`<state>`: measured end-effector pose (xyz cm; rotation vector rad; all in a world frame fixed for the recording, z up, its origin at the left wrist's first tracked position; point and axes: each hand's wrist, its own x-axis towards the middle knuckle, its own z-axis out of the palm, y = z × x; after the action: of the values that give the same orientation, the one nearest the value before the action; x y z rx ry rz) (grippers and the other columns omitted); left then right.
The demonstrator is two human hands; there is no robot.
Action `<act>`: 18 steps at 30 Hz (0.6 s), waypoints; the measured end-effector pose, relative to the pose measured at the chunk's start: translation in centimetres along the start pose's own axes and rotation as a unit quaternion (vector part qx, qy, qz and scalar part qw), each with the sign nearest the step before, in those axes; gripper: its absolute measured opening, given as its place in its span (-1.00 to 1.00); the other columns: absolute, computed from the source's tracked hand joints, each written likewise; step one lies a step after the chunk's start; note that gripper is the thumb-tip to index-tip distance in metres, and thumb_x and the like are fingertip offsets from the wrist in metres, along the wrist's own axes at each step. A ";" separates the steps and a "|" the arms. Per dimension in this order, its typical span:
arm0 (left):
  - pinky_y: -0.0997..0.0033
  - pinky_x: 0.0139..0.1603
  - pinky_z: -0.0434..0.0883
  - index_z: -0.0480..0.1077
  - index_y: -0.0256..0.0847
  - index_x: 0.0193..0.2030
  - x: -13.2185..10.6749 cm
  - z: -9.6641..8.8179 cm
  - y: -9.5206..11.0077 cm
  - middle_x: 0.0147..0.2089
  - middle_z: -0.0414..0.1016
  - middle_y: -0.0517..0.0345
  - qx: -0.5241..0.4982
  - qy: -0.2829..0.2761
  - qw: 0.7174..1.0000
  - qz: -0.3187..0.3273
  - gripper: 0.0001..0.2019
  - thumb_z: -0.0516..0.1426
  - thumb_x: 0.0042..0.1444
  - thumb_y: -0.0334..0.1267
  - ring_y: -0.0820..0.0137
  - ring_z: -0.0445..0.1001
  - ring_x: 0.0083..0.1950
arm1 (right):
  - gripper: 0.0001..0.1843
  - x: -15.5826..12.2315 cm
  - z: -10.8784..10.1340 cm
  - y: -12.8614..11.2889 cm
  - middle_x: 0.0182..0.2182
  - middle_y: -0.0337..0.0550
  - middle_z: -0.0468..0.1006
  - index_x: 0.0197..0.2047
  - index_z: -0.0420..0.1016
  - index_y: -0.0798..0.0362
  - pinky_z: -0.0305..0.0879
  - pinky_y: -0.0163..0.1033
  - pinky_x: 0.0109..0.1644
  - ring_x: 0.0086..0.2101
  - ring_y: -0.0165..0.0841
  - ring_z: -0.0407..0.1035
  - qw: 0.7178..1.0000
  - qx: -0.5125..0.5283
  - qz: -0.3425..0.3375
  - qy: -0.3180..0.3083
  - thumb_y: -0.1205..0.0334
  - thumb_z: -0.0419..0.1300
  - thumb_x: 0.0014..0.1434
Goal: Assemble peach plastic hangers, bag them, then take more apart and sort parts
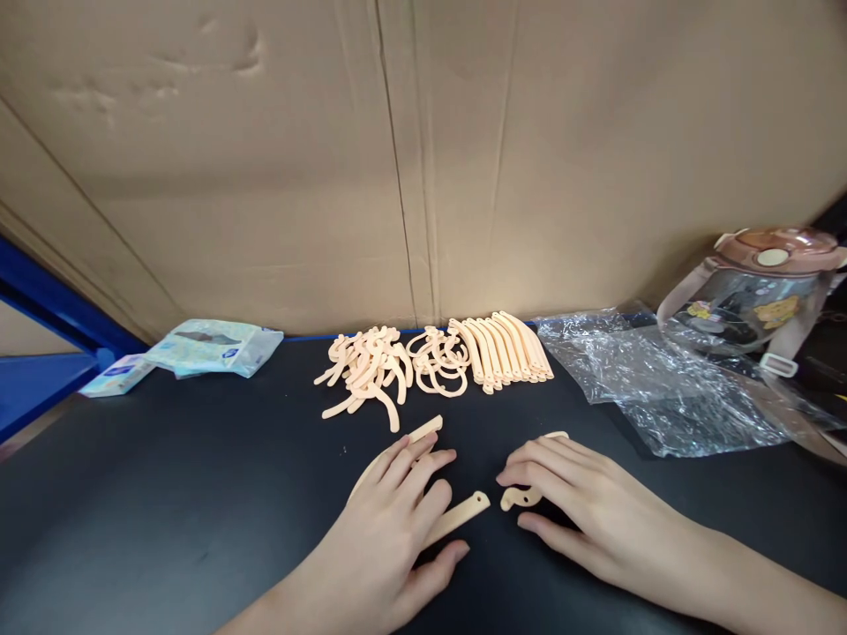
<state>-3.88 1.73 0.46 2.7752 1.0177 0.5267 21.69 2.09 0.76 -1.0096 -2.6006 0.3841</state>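
Note:
My left hand (390, 520) lies flat on a black table (165, 494) with fingers stretched out, resting over a peach plastic strap (463, 514) whose ends stick out beyond the fingers. My right hand (582, 503) lies beside it, fingers loosely curved over another peach strap piece (520, 496) with a hooked end. Farther back sits a loose pile of curved peach straps (367, 370), a few looped ones (440, 362) and a neat row of them (506, 348).
A cardboard wall (423, 159) stands behind the table. Crumpled clear plastic (655, 388) and a clear jug with a brown lid (754, 291) are at the right. Tissue packets (212, 347) and a blue frame (53, 326) are at the left.

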 end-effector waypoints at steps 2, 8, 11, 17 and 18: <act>0.06 0.23 0.31 0.33 -0.19 -0.29 0.0 0.2 -0.2 0.06 0.47 0.01 -0.005 -0.001 1.000 0.006 -0.93 0.11 0.22 -0.29 0.14 0.30 0.25 | -0.76 0.0 0.0 0.2 -0.08 -0.14 0.47 0.03 0.38 -0.02 0.29 -0.15 -0.01 -0.11 -0.31 0.38 1.000 0.006 0.005 0.002 0.30 0.11 0.30; 0.16 0.32 0.18 0.30 -0.18 -0.26 0.1 0.1 -0.4 0.06 0.44 0.08 -0.045 0.007 0.997 0.057 -0.96 0.10 0.23 -0.35 0.25 0.31 0.21 | -0.87 0.2 0.1 0.3 -0.17 -0.15 0.46 -0.19 0.45 0.02 0.25 -0.17 -0.04 -0.14 -0.33 0.36 0.999 0.022 -0.008 0.032 0.31 0.07 0.32; 0.22 0.29 0.20 0.29 -0.21 -0.13 0.1 -0.2 -0.3 0.01 0.46 0.08 -0.077 -0.013 0.994 0.075 -0.92 0.08 0.24 -0.39 0.27 0.33 0.17 | -0.91 0.4 0.3 0.4 -0.20 -0.16 0.49 -0.18 0.41 0.05 0.19 -0.13 0.07 -0.14 -0.34 0.35 0.997 0.052 -0.025 0.053 0.31 0.08 0.32; 0.25 0.11 0.32 0.20 -0.19 -0.12 0.1 -0.4 -0.2 -0.19 0.43 0.15 -0.110 -0.045 0.991 0.068 -0.92 0.02 0.28 -0.40 0.33 0.37 -0.15 | -0.87 0.6 0.5 0.0 -0.33 -0.20 0.51 -0.18 0.39 0.06 0.23 -0.20 -0.10 -0.30 -0.37 0.34 0.996 0.077 -0.015 0.049 0.23 0.05 0.35; 0.25 0.07 0.33 0.19 -0.19 -0.12 0.1 -0.3 -0.3 -0.20 0.42 0.15 -0.111 -0.046 0.991 0.066 -0.93 0.01 0.29 -0.40 0.33 0.36 -0.16 | -0.86 0.6 0.6 -0.1 -0.36 -0.21 0.49 -0.19 0.38 0.06 0.23 -0.23 -0.18 -0.33 -0.38 0.32 0.996 0.080 -0.010 0.042 0.22 0.04 0.35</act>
<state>-4.08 1.99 0.74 2.6524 0.7134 0.4907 20.98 2.40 0.42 -0.9239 -2.4595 0.5229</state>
